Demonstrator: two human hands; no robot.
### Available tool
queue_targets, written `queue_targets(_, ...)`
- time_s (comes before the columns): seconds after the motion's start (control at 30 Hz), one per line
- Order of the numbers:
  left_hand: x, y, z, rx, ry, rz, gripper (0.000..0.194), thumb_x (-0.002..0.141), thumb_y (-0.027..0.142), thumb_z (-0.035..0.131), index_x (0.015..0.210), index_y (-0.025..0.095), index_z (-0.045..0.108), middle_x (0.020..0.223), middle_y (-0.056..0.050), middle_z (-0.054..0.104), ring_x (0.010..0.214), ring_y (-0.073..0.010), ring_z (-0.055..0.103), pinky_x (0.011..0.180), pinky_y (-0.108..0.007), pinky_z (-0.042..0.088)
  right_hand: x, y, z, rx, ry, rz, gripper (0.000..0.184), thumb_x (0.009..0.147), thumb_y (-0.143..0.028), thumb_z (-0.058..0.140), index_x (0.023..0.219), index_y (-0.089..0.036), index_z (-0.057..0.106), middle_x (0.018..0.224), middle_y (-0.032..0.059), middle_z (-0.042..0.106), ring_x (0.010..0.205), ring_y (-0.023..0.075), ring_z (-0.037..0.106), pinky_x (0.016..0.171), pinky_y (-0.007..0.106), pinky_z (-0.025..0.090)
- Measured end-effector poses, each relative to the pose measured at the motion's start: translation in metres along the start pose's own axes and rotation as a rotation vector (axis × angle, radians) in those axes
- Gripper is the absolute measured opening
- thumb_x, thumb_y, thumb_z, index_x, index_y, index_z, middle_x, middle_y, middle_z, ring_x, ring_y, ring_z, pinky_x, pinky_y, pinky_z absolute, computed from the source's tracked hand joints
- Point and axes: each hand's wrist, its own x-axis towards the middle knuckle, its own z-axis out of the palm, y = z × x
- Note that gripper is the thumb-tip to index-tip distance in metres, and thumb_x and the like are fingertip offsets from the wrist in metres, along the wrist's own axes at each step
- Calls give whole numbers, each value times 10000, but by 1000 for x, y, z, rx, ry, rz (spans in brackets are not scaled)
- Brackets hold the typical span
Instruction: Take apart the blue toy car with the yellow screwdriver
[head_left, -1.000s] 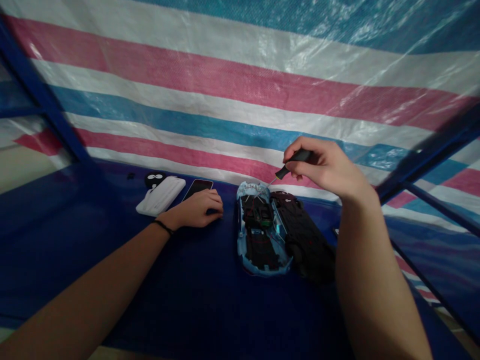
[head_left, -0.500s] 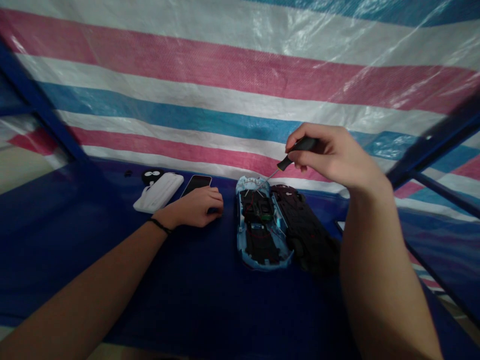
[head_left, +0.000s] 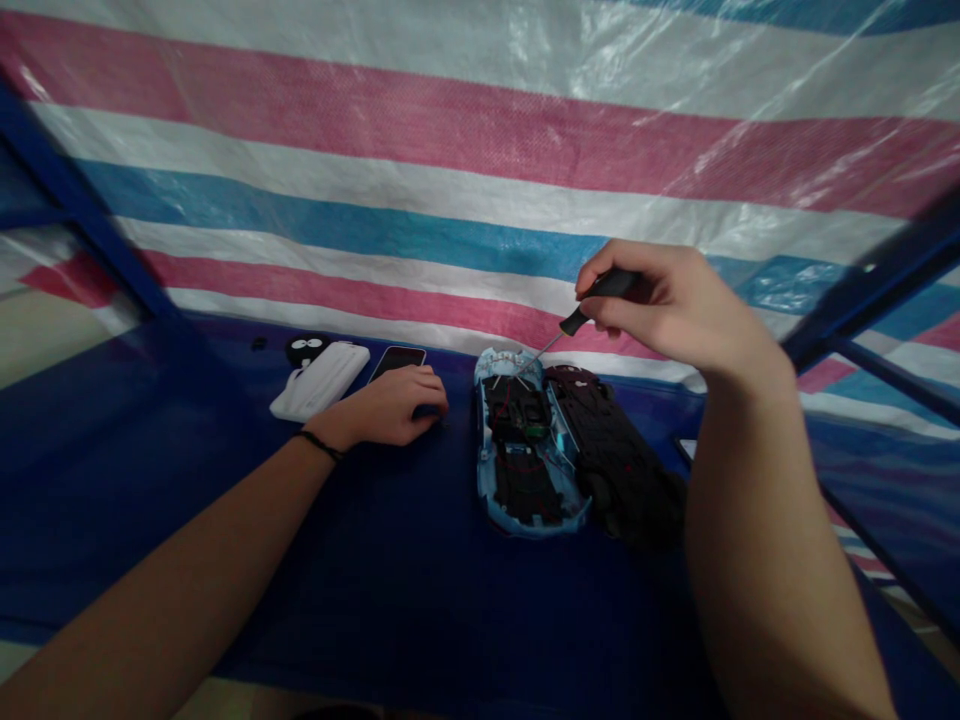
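Observation:
My right hand [head_left: 645, 300] grips a screwdriver [head_left: 606, 298] by its black handle. The thin shaft slants down to the left, its tip at the far end of a light-blue toy car body [head_left: 487, 470]. That body lies upside down, with wires and a green circuit board showing inside. Along its right side rests the dark car chassis [head_left: 619, 450], underside up. My left hand [head_left: 401, 405] is on the table left of the car body, fingers curled in and thumb near them. Whatever its fingertips may hold is too small to make out.
Beyond my left hand lie a phone [head_left: 399, 358], a white flat case [head_left: 321, 382] and a black round item with white eyes [head_left: 306, 347]. Another phone-like edge [head_left: 685, 448] shows by my right forearm. Striped plastic sheeting [head_left: 375, 180] hangs behind the blue table [head_left: 375, 600].
The view has shifted slightly. My right hand still holds the screwdriver at the car body, and my left hand stays curled in nearly the same place.

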Motion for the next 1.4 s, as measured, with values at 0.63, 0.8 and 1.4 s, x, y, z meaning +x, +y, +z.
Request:
queue_targets(0.63, 8, 11, 7, -14, 50, 77, 143, 990, 140, 649, 925, 189, 767, 1072, -73, 717, 1058, -248, 566, 976, -389, 452, -2, -2, -3, -4, 35, 5, 113, 780, -266, 758, 844, -213, 681, 699, -3, 637, 614, 151, 543, 585, 330, 383)
queue_targets(0.8, 11, 16, 10, -12, 32, 76, 176, 1027, 147, 581, 964, 168, 744, 1114, -92, 704, 1086, -257, 545, 1009, -396, 449, -2, -3, -4, -13, 39, 7, 105, 775, -258, 751, 849, -216, 690, 701, 0, 636, 614, 152, 543, 584, 331, 383)
queue_targets(1.4, 4, 2, 19, 269, 116, -225, 181, 1018, 223, 564, 949, 148, 714, 1272, -155, 644, 1176, -367, 483, 974, -555, 416, -3, -8, -3, -99, 58, 49, 82, 805, -153, 728, 865, -205, 707, 715, 30, 656, 635, 149, 553, 599, 335, 377)
